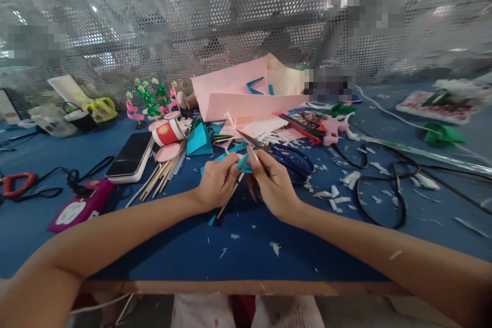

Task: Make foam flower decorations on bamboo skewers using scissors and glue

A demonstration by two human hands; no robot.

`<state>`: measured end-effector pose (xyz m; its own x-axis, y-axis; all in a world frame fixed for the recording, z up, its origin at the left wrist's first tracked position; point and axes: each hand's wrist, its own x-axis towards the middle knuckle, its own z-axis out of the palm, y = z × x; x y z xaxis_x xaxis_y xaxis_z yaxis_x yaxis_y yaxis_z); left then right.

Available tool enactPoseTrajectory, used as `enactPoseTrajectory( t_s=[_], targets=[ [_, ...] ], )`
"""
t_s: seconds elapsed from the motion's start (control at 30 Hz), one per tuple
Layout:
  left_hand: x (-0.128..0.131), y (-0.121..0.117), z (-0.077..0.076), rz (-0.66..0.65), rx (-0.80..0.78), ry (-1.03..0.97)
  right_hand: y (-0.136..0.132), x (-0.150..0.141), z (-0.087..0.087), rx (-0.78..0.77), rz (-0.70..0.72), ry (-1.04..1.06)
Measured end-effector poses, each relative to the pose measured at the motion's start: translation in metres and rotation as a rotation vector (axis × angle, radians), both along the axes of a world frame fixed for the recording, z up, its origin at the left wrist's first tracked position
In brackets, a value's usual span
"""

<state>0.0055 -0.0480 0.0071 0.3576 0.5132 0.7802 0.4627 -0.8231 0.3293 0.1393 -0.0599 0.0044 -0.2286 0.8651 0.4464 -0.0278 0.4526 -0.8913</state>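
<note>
The left hand (218,180) and right hand (275,184) meet over the worktop (161,253), inward from the middle of its near edge, both grips narrow, pinching one turquoise paper strip (243,162); one thin wooden stick (230,197) slants down between them. One pair of blue-handled scissors (295,160) lies just beyond the right hand.

One red-and-white paper cup (169,132) lies on its side beside one phone (130,157); its contents cannot be made out. One large folded pink sheet (230,87) near the far edge holds blue paper pieces (255,85). Toward the far left corner stands one black-and-white container (81,119), its contents unclear.
</note>
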Motion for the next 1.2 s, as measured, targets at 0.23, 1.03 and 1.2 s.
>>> enactPoseTrajectory(
  t_s=[0.23,1.03,1.2],
  targets=[
    [0.0024,-0.0039,0.0029,-0.046,-0.017,-0.044,-0.0039,-0.0014,-0.0008,0.043,-0.067,0.01],
    [0.0066,-0.0065,0.0014,-0.076,-0.012,-0.09,-0.0091,-0.0057,0.0024,-0.013,-0.098,0.052],
    [0.0071,-0.0081,0.0024,-0.071,-0.021,-0.077,-0.0088,-0.0065,0.0001,-0.026,-0.099,0.074]
  ],
)
